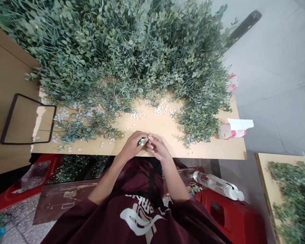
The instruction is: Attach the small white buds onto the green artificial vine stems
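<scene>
Head view: you are pinching a small green sprig (pixel 143 141) between both hands at the table's near edge (pixel 167 154). Left hand (pixel 133 145) is closing its fingertips on the sprig; right hand (pixel 155 146) is gripping it from the other side, the two hands touching. Keep it low over the wood, since white beads (pixel 160 109) are lying loose just beyond. Farther back, the faux foliage heap (pixel 122 51) is crowding the tabletop.

Wooden table (pixel 218 149) bears heaped green sprigs (pixel 122 51), scattered white beads (pixel 160 109), perhaps packets (pixel 232 128).
</scene>
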The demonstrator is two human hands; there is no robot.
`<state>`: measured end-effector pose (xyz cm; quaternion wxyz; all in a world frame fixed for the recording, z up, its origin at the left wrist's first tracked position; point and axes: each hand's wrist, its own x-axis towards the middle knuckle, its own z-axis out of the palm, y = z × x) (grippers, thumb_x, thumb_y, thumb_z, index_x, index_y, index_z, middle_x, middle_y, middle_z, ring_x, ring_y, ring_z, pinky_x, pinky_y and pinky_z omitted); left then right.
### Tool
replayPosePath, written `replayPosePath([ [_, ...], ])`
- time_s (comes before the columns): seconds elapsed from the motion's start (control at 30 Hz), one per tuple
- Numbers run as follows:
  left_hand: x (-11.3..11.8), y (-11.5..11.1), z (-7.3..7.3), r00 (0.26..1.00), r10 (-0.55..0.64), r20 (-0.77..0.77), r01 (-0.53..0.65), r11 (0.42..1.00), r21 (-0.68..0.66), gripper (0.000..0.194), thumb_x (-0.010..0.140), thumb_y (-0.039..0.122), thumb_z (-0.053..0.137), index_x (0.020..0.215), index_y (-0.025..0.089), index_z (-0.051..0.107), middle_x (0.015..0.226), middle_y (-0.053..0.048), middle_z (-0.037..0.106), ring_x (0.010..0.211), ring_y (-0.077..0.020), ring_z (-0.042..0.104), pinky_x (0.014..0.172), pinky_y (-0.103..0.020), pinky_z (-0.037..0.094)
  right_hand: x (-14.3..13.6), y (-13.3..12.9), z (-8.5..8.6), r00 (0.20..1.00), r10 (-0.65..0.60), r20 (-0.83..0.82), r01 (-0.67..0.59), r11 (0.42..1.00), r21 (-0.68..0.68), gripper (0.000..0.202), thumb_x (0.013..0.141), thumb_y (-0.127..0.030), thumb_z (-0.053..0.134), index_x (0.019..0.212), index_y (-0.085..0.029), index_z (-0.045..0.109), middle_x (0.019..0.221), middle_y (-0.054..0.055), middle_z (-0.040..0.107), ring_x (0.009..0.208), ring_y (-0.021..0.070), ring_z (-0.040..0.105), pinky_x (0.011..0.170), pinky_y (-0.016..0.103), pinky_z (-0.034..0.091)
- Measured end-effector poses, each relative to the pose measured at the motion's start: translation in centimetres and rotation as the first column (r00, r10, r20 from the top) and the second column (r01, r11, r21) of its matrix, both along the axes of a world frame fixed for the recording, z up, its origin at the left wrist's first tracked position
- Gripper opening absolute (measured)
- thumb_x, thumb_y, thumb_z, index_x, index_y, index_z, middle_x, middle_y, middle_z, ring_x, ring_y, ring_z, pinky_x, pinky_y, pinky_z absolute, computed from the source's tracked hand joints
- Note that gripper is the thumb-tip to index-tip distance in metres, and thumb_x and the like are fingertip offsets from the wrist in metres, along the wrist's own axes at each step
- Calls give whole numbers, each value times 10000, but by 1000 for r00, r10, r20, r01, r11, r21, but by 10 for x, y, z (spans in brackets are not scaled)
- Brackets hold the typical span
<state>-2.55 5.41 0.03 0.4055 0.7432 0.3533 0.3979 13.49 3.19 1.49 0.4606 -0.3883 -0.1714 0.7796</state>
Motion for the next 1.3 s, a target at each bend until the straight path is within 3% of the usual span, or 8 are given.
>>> replayPosePath([
  [0.37,1,0,-1,998,56,-9,-56,998,-8,139,962,242,490,987,202,622,941,-54,643,910,-183,589,827,-314,477,-12,-3,-1,986,-138,98,130,988,80,277,737,-342,780,886,-201,594,646,-55,501,477,51,407,397,156,348],
  [0.6,0,0,-2,997,65,-42,-64,998,27,152,960,267,489,970,199,625,916,-54,641,886,-188,588,802,-321,479,-13,-8,2,951,-163,264,126,980,153,268,736,-369,770,834,-198,587,646,-51,520,484,65,443,386,171,386],
  [1.0,2,-4,-4,977,-63,-203,100,979,180,152,953,262,501,979,202,638,921,-59,678,879,-201,576,793,-342,439,11,-32,9,761,-147,632,-62,953,297,228,824,-411,677,854,-190,635,609,-37,568,452,81,464,406,198,427],
  [1.3,4,-8,1,979,-121,-165,146,978,148,195,933,363,569,1004,203,656,968,-72,679,934,-204,599,845,-353,462,29,-44,11,700,-145,699,-127,938,322,224,843,-408,654,849,-186,623,609,-43,541,452,81,483,423,198,408],
])
